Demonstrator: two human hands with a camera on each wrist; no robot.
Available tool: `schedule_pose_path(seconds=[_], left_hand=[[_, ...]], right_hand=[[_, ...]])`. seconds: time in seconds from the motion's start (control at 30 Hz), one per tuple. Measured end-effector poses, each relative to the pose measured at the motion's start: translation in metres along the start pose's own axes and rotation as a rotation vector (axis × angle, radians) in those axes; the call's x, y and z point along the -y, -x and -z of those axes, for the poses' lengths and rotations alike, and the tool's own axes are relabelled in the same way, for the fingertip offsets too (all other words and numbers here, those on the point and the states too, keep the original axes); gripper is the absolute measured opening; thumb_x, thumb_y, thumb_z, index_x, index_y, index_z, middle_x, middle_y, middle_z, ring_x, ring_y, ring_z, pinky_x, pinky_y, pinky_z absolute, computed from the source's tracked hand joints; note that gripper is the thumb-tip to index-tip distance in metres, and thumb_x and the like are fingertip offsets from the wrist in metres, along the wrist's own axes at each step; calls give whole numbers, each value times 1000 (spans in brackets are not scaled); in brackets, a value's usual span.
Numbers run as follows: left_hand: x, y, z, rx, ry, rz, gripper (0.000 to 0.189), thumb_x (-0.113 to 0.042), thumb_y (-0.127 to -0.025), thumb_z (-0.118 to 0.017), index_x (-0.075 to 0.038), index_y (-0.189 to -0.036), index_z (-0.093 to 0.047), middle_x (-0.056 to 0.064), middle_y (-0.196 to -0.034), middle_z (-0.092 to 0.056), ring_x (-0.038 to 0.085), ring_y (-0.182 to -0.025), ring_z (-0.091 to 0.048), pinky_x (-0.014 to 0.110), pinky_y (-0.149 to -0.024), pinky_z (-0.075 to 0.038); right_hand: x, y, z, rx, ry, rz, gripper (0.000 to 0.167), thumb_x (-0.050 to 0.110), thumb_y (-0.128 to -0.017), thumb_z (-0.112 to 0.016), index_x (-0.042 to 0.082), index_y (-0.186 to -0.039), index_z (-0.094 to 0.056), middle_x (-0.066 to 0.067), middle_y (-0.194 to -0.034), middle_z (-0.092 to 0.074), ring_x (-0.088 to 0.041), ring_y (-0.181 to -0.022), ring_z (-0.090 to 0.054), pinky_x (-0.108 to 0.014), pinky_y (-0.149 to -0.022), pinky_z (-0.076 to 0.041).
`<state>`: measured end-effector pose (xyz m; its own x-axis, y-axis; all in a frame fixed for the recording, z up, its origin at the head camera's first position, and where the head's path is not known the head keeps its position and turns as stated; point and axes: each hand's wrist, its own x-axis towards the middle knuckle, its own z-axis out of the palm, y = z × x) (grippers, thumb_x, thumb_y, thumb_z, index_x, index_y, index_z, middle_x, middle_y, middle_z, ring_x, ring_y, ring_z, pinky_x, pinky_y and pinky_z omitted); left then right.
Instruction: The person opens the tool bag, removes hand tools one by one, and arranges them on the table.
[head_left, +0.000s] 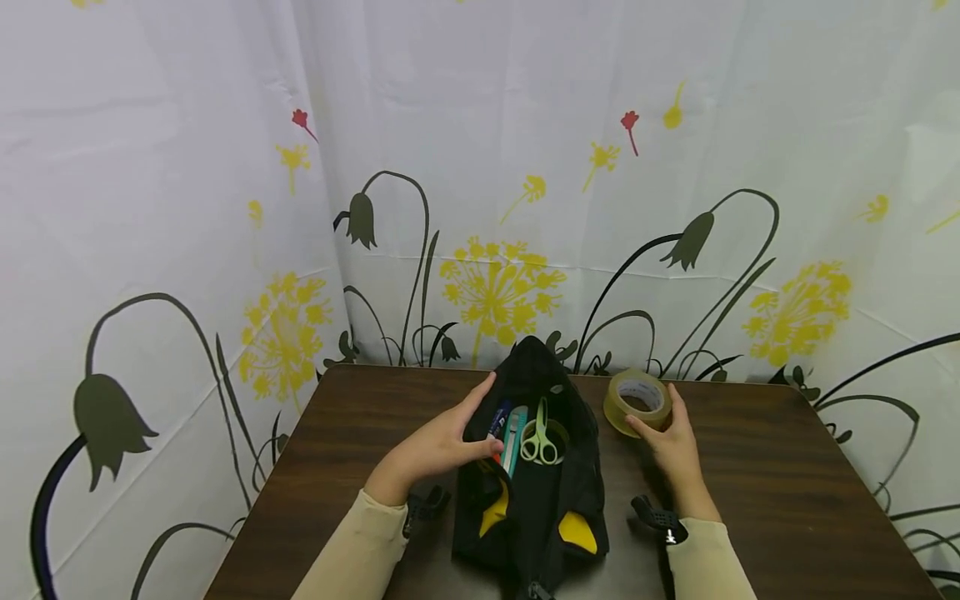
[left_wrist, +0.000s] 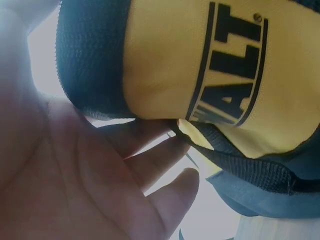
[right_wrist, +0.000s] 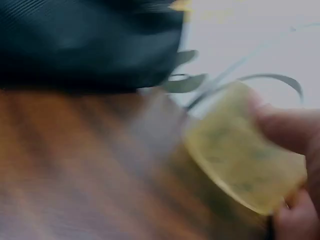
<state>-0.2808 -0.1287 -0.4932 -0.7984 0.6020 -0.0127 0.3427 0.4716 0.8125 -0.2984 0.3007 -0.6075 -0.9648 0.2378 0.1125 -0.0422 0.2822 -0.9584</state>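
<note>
Black bag (head_left: 538, 504) placed upright on the dark wood-grain worktop (head_left: 780, 483), mouth open toward the head view. Yellow panels (head_left: 577, 532) are seen on its near end; in the left wrist view a yellow side is marked with black lettering (left_wrist: 230, 65), of which "ALT" is clearly read.

The bag's left rim is held by the left hand (head_left: 438, 439): thumb laid over the opening, fingers spread along the outer side and partly hidden behind the fabric in the wrist view.

Inside the bag, a turquoise cutter (head_left: 512, 442) and a blue pen-like item (head_left: 498, 418) are seen side by side near the left wall. Pale green scissors (head_left: 541, 429) are set to the right of these, handles toward the wearer, across a tan ring (head_left: 564, 437).

A tan tape roll (head_left: 617, 408) is gripped by the right hand (head_left: 673, 446), just right of the bag and apart from it, thumb and fingers curled on its outer face. In the blurred right wrist view it is tilted; whether the worktop is touched by it cannot be told.

A black device is strapped to each wrist, below cream sleeves (head_left: 348, 554). Behind, white cloth (head_left: 525, 125) printed with yellow, red and grey-green flowers is hung.
</note>
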Motion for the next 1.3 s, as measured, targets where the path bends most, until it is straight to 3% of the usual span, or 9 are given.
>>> schedule_pose_path(seconds=[0.13,0.23,0.4,0.53,0.63,0.73,1.1,1.2,1.3], left_hand=[[-1,1,-1,6,4,0,108,-77,-96,-67,-46,-174,1,-12,-184,-5,31,-168,-27,66,-131,-31],[-1,1,0,7,1,-2,108,-76,-96,-67,-46,-175,1,-13,-184,-5,31,-168,-26,65,-131,-31],[1,-1,0,-1,-1,-1,107,-71,-98,-69,-47,-174,1,-17,-183,-5,27,-169,-25,64,-132,-31],[1,-2,0,3,0,-3,106,-67,-99,-71,-47,-175,1,-17,-183,-5,27,-169,-25,64,-132,-29],[1,-1,0,10,2,2,107,-69,-98,-70,-46,-175,1,-16,-183,-4,27,-169,-24,65,-132,-29],[3,-1,-1,11,8,8,109,-73,-97,-70,-46,-175,2,-17,-182,-4,27,-169,-23,65,-133,-28],[3,1,0,1,-4,3,110,-76,-96,-68,-44,-175,2,-10,-184,-5,32,-168,-26,66,-131,-30],[2,1,0,4,-7,2,110,-75,-96,-68,-44,-175,2,-11,-184,-5,31,-169,-26,65,-132,-30],[2,0,0,8,-7,1,110,-72,-97,-70,-45,-175,3,-12,-184,-4,30,-169,-25,65,-132,-30]], right_hand=[[-4,0,11,98,-254,-22,108,-9,-97,-76,3,-175,-3,-23,-179,-16,-27,-167,-27,-13,-121,-39],[-5,0,11,100,-308,-23,100,-11,-96,-76,-1,-173,-12,-27,-175,-22,-18,-159,-39,-4,-109,-43],[-5,1,4,61,-185,-3,96,2,-98,-81,1,-172,-19,-25,-174,-33,-27,-162,-38,-11,-121,-37],[-3,0,1,46,-149,-9,97,5,-100,-80,5,-174,-17,-21,-177,-32,-34,-166,-31,-35,-136,-26],[-3,1,1,53,-132,-22,98,7,-102,-78,6,-176,-14,-19,-178,-30,-34,-167,-29,-48,-137,-21],[-2,2,1,65,-116,-23,98,12,-103,-78,7,-176,-13,-19,-178,-30,-35,-167,-28,-53,-137,-22],[0,1,-1,44,-172,-16,98,11,-105,-75,9,-177,-9,-16,-182,-20,-33,-170,-20,-52,-138,-17],[3,4,-4,-35,-199,-7,90,13,-107,-73,8,-176,-15,-16,-182,-21,-30,-170,-20,-46,-138,-18],[11,8,-8,-194,-263,46,71,14,-109,-70,3,-169,-34,-18,-175,-37,-27,-165,-33,-29,-134,-29]])
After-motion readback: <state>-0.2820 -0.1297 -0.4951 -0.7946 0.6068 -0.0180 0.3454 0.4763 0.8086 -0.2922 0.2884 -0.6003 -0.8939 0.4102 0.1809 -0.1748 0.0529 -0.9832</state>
